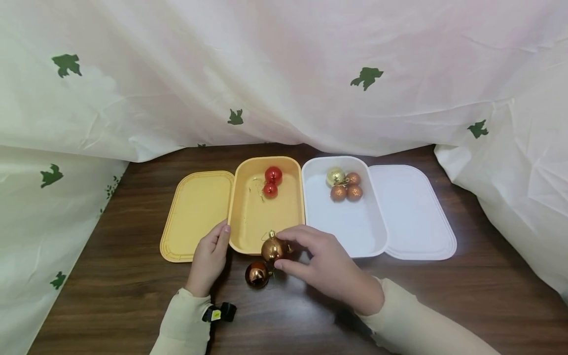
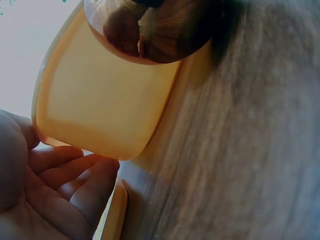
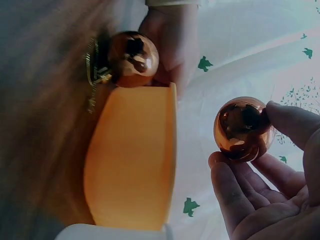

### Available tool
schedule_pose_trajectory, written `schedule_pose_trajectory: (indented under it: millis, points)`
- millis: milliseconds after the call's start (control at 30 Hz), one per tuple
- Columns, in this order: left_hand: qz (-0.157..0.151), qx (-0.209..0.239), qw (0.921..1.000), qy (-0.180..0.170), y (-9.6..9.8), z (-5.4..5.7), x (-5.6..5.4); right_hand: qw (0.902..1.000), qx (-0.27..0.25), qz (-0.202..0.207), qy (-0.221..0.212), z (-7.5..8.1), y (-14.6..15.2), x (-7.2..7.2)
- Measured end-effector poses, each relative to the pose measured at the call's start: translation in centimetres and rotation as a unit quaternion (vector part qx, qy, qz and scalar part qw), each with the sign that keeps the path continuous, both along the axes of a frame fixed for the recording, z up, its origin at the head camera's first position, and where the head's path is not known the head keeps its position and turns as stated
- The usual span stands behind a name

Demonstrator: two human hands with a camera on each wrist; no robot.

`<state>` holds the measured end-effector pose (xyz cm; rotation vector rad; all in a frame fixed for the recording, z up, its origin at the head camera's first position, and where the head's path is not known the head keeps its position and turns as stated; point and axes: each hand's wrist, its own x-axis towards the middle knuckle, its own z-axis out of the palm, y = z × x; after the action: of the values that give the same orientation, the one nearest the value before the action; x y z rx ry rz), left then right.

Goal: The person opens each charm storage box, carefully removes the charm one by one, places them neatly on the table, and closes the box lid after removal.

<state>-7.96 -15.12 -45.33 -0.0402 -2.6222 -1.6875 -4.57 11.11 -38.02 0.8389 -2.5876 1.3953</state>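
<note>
My right hand (image 1: 330, 266) pinches a shiny bronze bauble (image 1: 272, 250) between thumb and fingertips, just above the near edge of the yellow box (image 1: 248, 227). In the right wrist view the held bauble (image 3: 240, 131) is raised off the table. A second, darker bronze bauble (image 1: 257, 275) lies on the table in front of the box, a gold string by it. My left hand (image 1: 209, 261) holds the box's left wall near its front corner, thumb at the rim and fingers against the outside. Two red baubles (image 1: 273, 175) lie inside this box.
Right beside it stands a white box (image 1: 341, 227) holding a gold bauble (image 1: 335, 176) and several glittery copper ones (image 1: 354, 193). A yellow lid (image 1: 197, 212) lies at left, a white lid (image 1: 412, 212) at right. White cloth (image 1: 284, 74) hangs around the dark wooden table (image 1: 120, 276).
</note>
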Motion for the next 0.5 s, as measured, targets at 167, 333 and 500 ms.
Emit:
schedule_pose_trajectory:
  millis: [167,333,500]
  points:
    - [-0.002,0.0,1.0,0.003,-0.1,0.0,0.0,0.9997,-0.013,0.02,0.005,-1.0,0.6,0.8]
    - [0.0,-0.005,1.0,0.006,-0.1,-0.1,0.0,0.999,-0.02,0.041,-0.005,-2.0,1.1,1.6]
    - [0.0,-0.004,1.0,0.005,-0.1,0.0,0.0,0.9991,-0.002,0.034,-0.024,-2.6,1.3,2.2]
